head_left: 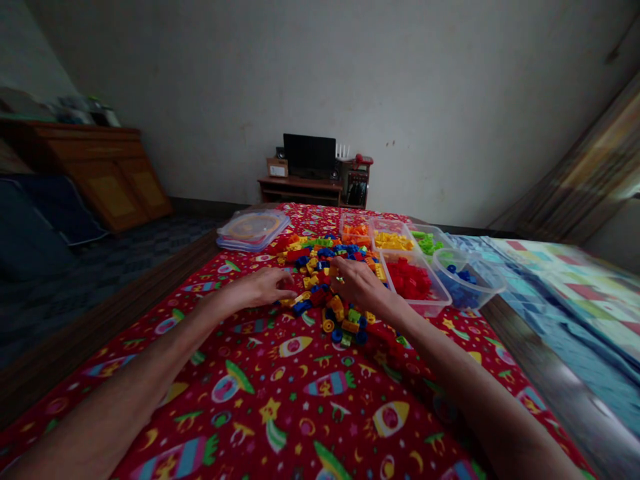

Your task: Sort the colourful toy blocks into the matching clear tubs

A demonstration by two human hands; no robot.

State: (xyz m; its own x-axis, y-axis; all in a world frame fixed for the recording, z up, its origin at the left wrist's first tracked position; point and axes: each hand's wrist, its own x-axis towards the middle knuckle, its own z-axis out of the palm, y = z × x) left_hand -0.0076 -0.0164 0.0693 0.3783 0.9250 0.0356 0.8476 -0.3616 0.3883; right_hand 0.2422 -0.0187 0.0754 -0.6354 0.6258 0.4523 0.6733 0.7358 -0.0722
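Note:
A loose heap of toy building bricks [320,261] in red, blue, yellow, orange and green lies mid-table. My left hand [263,287] is at the heap's left edge, thumb and fingers apart, with nothing seen between them. Over the heap's right part, my right hand [357,280] points down with its fingers closed together; whatever they pinch is hidden. Right of it stands a clear tub of red bricks [413,280]. Beyond are tubs of yellow bricks [394,241], orange bricks [356,231] and green bricks [426,243]. A round tub holds blue bricks [457,277].
Stacked clear lids [254,230] lie at the table's far left. A red patterned cloth [280,400] covers the table. To the right is a bed [565,293]. A monitor [310,155] stands on a low desk by the wall, and a wooden cabinet [105,167] is at left.

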